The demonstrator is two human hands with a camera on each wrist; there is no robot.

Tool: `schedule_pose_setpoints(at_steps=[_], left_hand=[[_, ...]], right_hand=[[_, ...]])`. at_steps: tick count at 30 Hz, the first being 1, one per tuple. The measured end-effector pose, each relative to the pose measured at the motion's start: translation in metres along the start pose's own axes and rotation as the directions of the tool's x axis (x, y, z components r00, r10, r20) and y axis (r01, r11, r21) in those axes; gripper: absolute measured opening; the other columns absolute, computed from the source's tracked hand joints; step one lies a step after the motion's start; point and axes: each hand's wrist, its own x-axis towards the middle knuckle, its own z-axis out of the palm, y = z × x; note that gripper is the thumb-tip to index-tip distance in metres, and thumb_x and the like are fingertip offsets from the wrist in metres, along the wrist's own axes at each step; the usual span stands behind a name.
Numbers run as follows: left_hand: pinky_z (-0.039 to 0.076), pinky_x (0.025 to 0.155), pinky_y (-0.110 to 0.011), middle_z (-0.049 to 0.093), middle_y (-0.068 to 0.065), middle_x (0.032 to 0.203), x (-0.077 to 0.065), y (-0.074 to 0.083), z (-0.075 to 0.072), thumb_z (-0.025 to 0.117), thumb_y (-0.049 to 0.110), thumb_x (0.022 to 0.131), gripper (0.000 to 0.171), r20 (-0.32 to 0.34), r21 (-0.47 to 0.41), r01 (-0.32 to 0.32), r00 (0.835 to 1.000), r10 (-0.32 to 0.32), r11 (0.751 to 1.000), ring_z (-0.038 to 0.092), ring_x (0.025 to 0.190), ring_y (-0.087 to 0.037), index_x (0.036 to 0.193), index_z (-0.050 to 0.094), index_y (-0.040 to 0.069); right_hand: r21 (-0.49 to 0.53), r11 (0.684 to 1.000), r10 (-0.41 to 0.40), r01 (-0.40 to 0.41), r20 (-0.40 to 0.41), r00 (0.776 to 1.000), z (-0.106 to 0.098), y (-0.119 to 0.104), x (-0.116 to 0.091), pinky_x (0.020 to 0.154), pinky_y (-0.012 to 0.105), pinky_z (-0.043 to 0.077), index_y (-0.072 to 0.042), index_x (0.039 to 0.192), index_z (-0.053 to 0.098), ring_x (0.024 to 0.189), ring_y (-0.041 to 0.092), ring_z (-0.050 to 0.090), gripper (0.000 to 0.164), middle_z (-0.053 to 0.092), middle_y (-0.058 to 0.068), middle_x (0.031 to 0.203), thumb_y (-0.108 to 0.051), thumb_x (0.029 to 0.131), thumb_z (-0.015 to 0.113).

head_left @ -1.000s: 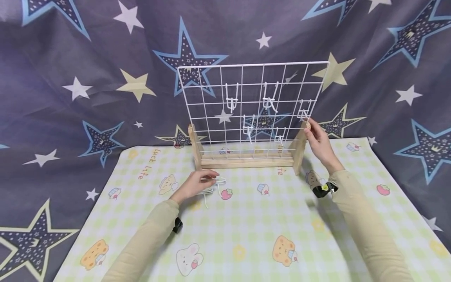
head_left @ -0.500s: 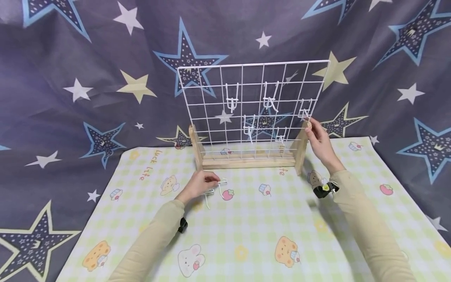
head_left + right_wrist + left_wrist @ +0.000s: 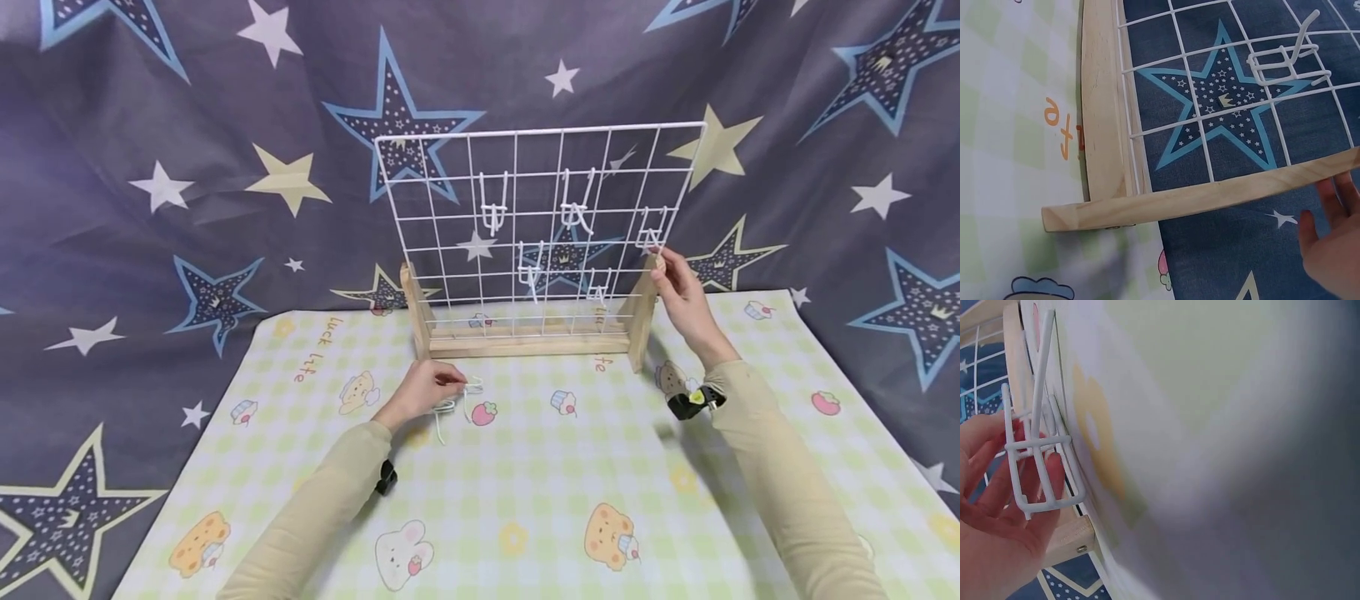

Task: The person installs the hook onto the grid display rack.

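Note:
My left hand [image 3: 422, 393] is low over the cloth, thumb and fingers pinching a white wire hook [image 3: 474, 387] at their tips. Another such hook [image 3: 442, 408] lies just below that hand; a hook [image 3: 1038, 447] looms in front of the fingers in the left wrist view, partly hiding them. A white wire grid rack [image 3: 540, 212] stands upright in a wooden base, with several white hooks hung on its wires. Thumb and fingers of my right hand [image 3: 686, 307] grip the top of the rack's right wooden upright [image 3: 639, 321], beside the rightmost hook [image 3: 649, 239].
A checked cloth [image 3: 517, 467] printed with bears, cupcakes and strawberries covers the table. Behind the rack hangs a dark star-patterned curtain [image 3: 225, 158]. The wooden base bar [image 3: 528, 344] runs along the rack's foot, close above my left hand.
My left hand's fingers have closed in on the hook by their tips, moving slightly to the right. My right hand keeps its place on the upright. The view has shifted a little.

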Motion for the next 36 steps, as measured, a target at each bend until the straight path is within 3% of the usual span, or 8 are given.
schedule_pose_setpoints(at_steps=[9,17,24,29,36], left_hand=[[0.057,0.075,-0.030,0.070,-0.013,0.088,0.000,0.003,-0.012,0.070,-0.006,0.084,0.008,-0.163,-0.118,0.007,0.986,-0.026,0.993,0.065,0.082,-0.025,0.092,0.071,-0.005],[0.056,0.073,-0.027,0.069,-0.012,0.087,-0.002,0.006,-0.013,0.069,-0.004,0.085,0.007,-0.207,-0.188,0.055,0.974,-0.094,0.981,0.064,0.080,-0.020,0.091,0.069,-0.004],[0.056,0.071,-0.023,0.068,-0.016,0.088,0.000,0.013,-0.007,0.067,-0.007,0.085,0.009,-0.241,-0.270,0.034,0.965,-0.101,0.962,0.064,0.077,-0.018,0.094,0.066,-0.008],[0.054,0.070,-0.020,0.067,-0.020,0.090,0.006,0.022,-0.010,0.066,-0.008,0.086,0.012,-0.283,-0.309,0.017,0.953,-0.109,0.951,0.062,0.075,-0.014,0.097,0.065,-0.010],[0.054,0.072,-0.018,0.065,-0.019,0.092,0.017,0.033,-0.017,0.066,-0.006,0.086,0.016,-0.321,-0.347,-0.005,0.940,-0.113,0.938,0.060,0.075,-0.008,0.101,0.064,-0.012]], right_hand=[[-0.014,1.000,0.008,-0.008,0.015,1.000,0.003,-0.027,-0.001,0.091,0.013,0.042,0.013,0.137,0.039,0.117,0.012,0.046,0.037,0.047,-0.011,0.125,0.001,0.102,0.041],[-0.001,0.999,0.035,-0.035,0.035,0.999,-0.004,-0.005,0.003,0.092,0.012,0.042,0.011,0.139,0.037,0.114,0.007,0.047,0.039,0.049,-0.012,0.123,0.000,0.102,0.042],[-0.033,0.998,0.062,-0.060,0.049,0.997,-0.010,0.006,-0.002,0.093,0.012,0.042,0.005,0.142,0.039,0.116,0.011,0.047,0.042,0.049,0.006,0.128,-0.009,0.103,0.046],[-0.064,0.996,0.061,-0.057,0.059,0.996,-0.010,0.005,-0.001,0.094,0.013,0.041,0.001,0.142,0.041,0.116,0.012,0.048,0.041,0.049,0.008,0.130,-0.010,0.103,0.047],[-0.072,0.995,0.067,-0.062,0.063,0.996,-0.011,0.005,0.002,0.093,0.011,0.041,0.005,0.142,0.038,0.112,0.005,0.047,0.042,0.045,0.021,0.133,-0.009,0.103,0.046]])
